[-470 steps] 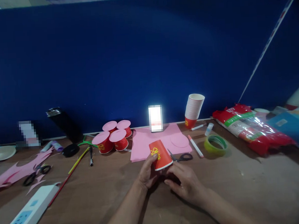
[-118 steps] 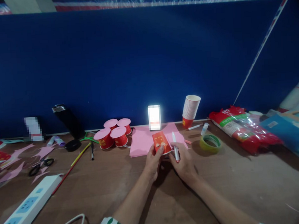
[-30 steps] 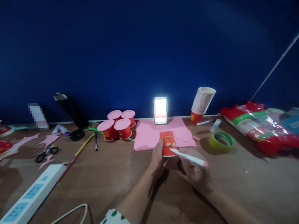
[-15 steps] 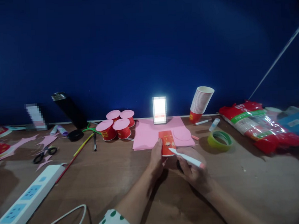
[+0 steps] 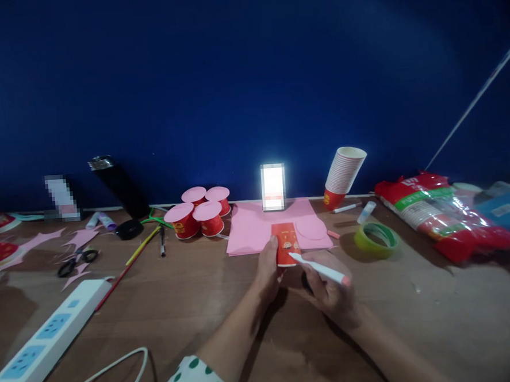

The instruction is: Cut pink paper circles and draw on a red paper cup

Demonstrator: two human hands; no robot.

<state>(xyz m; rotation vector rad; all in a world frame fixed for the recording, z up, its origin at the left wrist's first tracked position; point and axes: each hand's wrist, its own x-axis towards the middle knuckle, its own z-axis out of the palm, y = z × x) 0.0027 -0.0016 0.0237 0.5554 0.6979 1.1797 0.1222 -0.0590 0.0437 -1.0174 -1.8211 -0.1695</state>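
Note:
My left hand (image 5: 268,268) grips a red paper cup (image 5: 285,241) with gold print from its left side, near the middle of the table. A white marker pen (image 5: 322,268) with a pinkish-red end is held in my right hand (image 5: 332,293), its tip at the lower part of the cup's printed face. Whether the tip presses on the cup I cannot tell. Behind the cup lies pink paper (image 5: 252,226) in a stack, with a pink paper circle (image 5: 311,229) on it. Part of the cup is covered by my left fingers.
Red cups topped with pink discs (image 5: 207,217) stand left of the paper. Rightward are a leaning cup stack (image 5: 345,171), tape roll (image 5: 375,241), glue stick (image 5: 366,213) and red plastic bag (image 5: 437,208). Scissors (image 5: 78,261) and a power strip (image 5: 52,333) lie left. A lit phone (image 5: 273,187) stands behind.
Almost nothing differs. The view has shifted very slightly; both hands keep the cup and the marker pen in about the same place.

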